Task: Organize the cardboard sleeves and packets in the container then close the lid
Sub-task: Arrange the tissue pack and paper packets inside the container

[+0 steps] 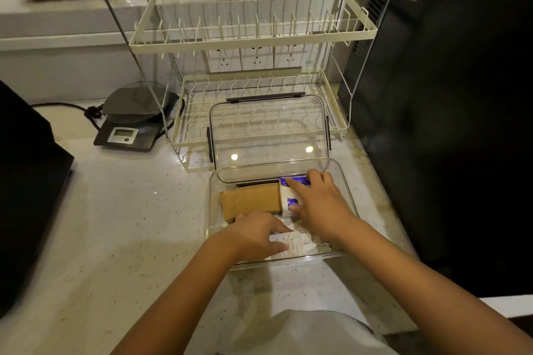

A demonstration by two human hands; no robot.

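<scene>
A clear plastic container (215, 181) stands open on the counter in front of me. Its clear lid (268, 130) with dark clips leans against the rack behind it. Inside, a stack of brown cardboard sleeves (250, 201) lies at the far left. A white and blue packet (288, 196) sits to the right of the sleeves, with my right hand (317, 204) gripping it. Near the front wall lie white paper packets (291, 243), and my left hand (256, 235) pinches one of them.
A cream two-tier wire dish rack (251, 34) stands behind the container. A digital kitchen scale (129, 121) with a black cord sits at the left. A tall dark appliance (447, 95) fills the right side, and a dark object (26, 181) crowds the left edge.
</scene>
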